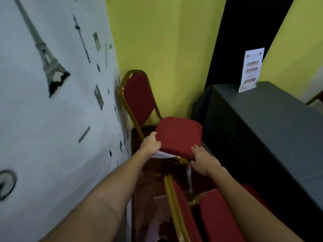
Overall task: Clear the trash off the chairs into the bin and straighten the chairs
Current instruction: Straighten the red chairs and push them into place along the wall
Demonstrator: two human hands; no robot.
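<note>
Head view showed me both hands, left hand and right hand, clamped on the red chair seat's front corners beside the black-draped table, straightening unfinished, no trash or bin visible.

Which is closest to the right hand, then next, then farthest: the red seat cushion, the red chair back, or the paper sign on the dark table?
From the right hand:
1. Red seat cushion, touching it.
2. Red chair back, up and left.
3. Paper sign, far upper right on the dark table.
</note>
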